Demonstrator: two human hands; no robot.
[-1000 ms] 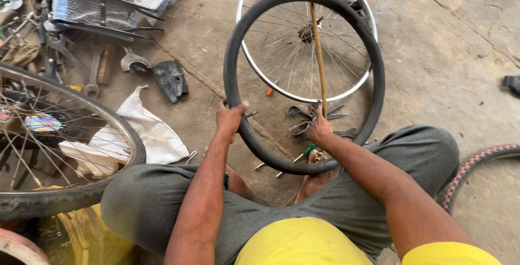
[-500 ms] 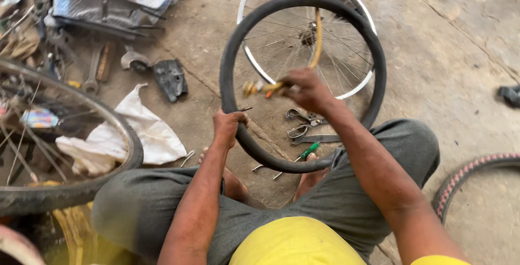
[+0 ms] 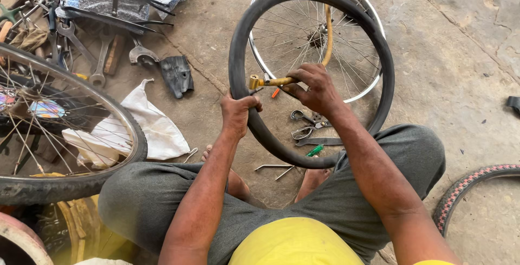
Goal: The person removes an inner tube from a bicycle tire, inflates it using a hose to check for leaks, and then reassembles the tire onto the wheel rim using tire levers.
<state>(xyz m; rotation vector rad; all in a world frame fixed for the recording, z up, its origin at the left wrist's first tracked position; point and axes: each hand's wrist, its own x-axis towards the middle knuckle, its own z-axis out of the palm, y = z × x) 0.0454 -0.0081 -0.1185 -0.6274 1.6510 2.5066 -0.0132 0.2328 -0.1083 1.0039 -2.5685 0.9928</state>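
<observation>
Gripping the black inner tube (image 3: pixel 244 119), left hand (image 3: pixel 236 114) clenches; right hand (image 3: pixel 316 87) grasps brass hose nozzle (image 3: pixel 266 82)

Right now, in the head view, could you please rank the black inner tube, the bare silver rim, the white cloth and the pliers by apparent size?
1. Black inner tube and bare silver rim: alike, and the tube is held nearer the camera, so unranked.
2. White cloth.
3. Pliers, clearly smallest.

Both forearms reach forward; the left hand (image 3: pixel 238 112) is curled in a closed grip, the right hand (image 3: pixel 314 87) fisted just beyond it.
</observation>
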